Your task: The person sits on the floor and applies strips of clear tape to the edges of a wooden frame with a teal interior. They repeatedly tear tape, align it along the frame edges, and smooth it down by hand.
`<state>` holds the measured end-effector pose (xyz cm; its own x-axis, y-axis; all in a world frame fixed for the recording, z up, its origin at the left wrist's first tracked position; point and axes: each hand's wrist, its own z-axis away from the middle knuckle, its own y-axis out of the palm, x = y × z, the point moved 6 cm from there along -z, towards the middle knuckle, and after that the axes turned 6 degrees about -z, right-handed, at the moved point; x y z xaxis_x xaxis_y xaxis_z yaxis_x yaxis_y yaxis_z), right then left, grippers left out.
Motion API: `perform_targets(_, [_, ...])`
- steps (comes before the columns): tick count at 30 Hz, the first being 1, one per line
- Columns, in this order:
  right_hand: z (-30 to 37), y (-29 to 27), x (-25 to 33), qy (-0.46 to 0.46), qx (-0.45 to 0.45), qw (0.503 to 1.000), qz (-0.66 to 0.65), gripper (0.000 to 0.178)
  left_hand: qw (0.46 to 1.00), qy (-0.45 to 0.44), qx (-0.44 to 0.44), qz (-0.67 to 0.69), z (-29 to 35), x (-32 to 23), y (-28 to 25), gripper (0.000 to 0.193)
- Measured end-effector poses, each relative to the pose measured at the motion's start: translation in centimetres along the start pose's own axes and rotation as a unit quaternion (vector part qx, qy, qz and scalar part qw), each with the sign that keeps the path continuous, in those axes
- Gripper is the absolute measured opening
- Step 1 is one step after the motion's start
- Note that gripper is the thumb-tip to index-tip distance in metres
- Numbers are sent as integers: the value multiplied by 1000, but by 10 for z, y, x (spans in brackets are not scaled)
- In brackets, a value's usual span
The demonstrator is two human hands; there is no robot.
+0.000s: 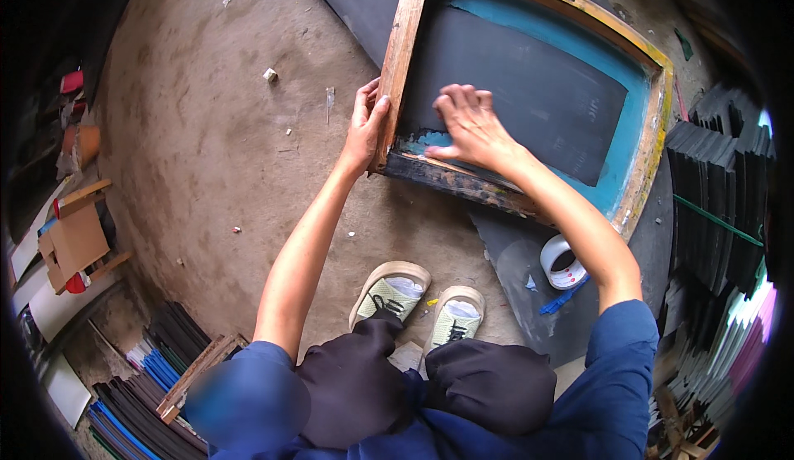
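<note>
A wooden screen-printing frame (650,152) with dark mesh (529,88) edged in turquoise lies tilted on the floor ahead of me. My left hand (365,129) grips its left wooden side rail (400,55). My right hand (468,123) rests inside the frame, fingers bent and pressed on the mesh near the lower left corner. I cannot tell whether anything lies under those fingers.
Dark sheets lie under the frame, and a white tape roll (562,261) with blue scraps sits on one (529,311). Stacks of dark sheets (719,195) stand at right, more sheets and a wooden frame (194,373) at lower left, cardboard (74,241) at left. My two shoes (422,299) rest on the dirt floor.
</note>
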<state>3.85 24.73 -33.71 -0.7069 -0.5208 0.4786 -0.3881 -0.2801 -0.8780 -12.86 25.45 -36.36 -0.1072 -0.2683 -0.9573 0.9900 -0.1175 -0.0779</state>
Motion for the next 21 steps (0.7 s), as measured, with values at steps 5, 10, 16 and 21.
perform_targets(5, [83, -31, -45, 38, 22, 998, 33, 69, 1000, -1, -4, 4, 1, 2, -5, 48])
perform_targets(10, [113, -42, -56, 101, 16, 994, 30, 66, 1000, -6, -3, 10, 1, 4, -3, 48])
perform_targets(16, [20, -5, -5, 30, -21, 999, -18, 69, 1000, -2, 2, 19, -1, 5, -3, 46])
perform_targets(21, [-34, 17, 24, 22, -56, 998, 14, 76, 999, 19, -4, 32, -2, 3, 0, 44])
